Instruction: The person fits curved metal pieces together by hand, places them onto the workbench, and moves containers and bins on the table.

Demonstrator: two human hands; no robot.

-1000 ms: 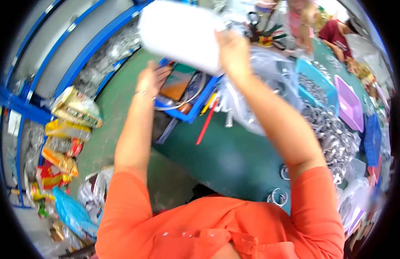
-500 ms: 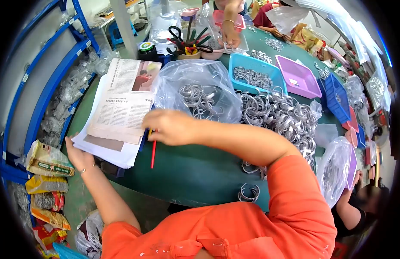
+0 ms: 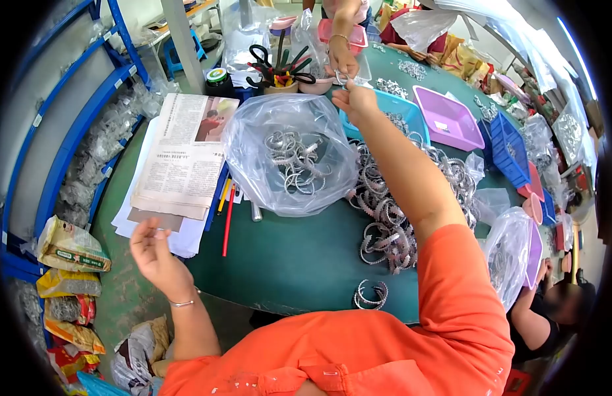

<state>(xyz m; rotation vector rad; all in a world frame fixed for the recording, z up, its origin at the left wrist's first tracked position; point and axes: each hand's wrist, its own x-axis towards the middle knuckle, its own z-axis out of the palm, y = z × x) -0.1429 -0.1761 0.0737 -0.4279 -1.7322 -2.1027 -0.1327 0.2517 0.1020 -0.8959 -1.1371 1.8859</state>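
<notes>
My left hand (image 3: pixel 159 257) is raised with fingers apart and holds nothing, just below the newspaper (image 3: pixel 180 155) lying on white paper sheets (image 3: pixel 189 243). My right hand (image 3: pixel 356 100) reaches to the far side of the table, fingers closed on a silvery ring-shaped piece (image 3: pixel 341 78) that a co-worker's hand (image 3: pixel 343 58) also touches. A teal basket (image 3: pixel 421 125) is partly hidden behind my right forearm. Left of that arm, a clear plastic bag (image 3: pixel 253 145) holds silvery bangles (image 3: pixel 296 158). More bangles (image 3: pixel 385 218) are heaped beneath the forearm.
A red pen (image 3: pixel 228 224) lies beside the papers. Two bangles (image 3: pixel 371 295) rest near the table's front edge. A pot of pliers (image 3: pixel 281 82) stands at the back, and a purple basket (image 3: pixel 449 119) at the right. Sacks (image 3: pixel 71 244) line the left; another person (image 3: pixel 550 310) sits right.
My right hand has moved from the papers to the far side, meeting the co-worker's hand. My left hand has let go of the papers and lifted. The papers now lie on the table.
</notes>
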